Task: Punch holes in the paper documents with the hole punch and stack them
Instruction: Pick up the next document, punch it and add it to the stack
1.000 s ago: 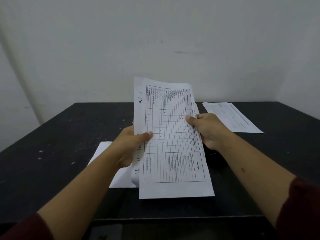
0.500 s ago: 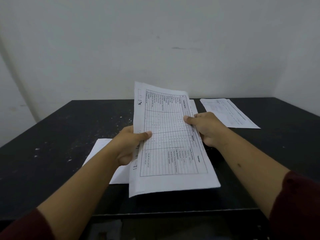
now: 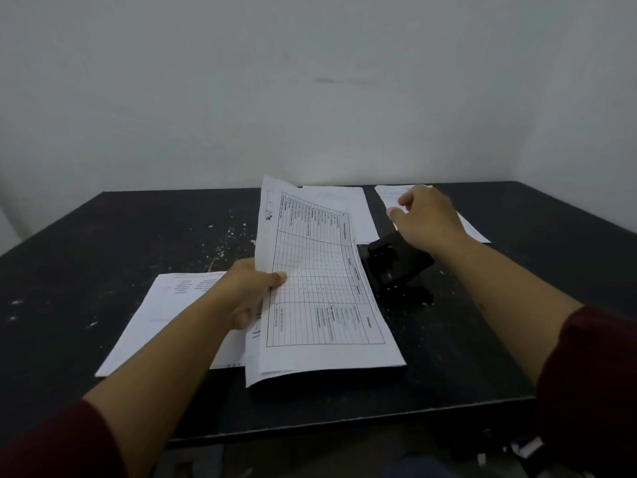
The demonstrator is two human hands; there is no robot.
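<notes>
My left hand (image 3: 250, 289) pinches the left edge of a folded sheaf of printed table sheets (image 3: 320, 298), held tilted above the black table (image 3: 103, 243). A black hole punch (image 3: 396, 267) sits on the table just right of the sheaf. My right hand (image 3: 422, 215) hovers beyond the punch with its fingers loosely curled and holding nothing, over a white sheet (image 3: 472, 229) at the back right. Another white sheet (image 3: 344, 208) lies behind the sheaf. A printed sheet (image 3: 162, 315) lies flat under my left forearm.
A pale wall stands right behind the table. White specks dot the tabletop at left and centre. The table's front edge runs below the sheaf, with dark clutter on the floor at the lower right.
My right hand let go of the sheaf's right edge and moved back and right past the punch. The punch, hidden before, now shows. The sheaf dropped lower, held by my left hand alone.
</notes>
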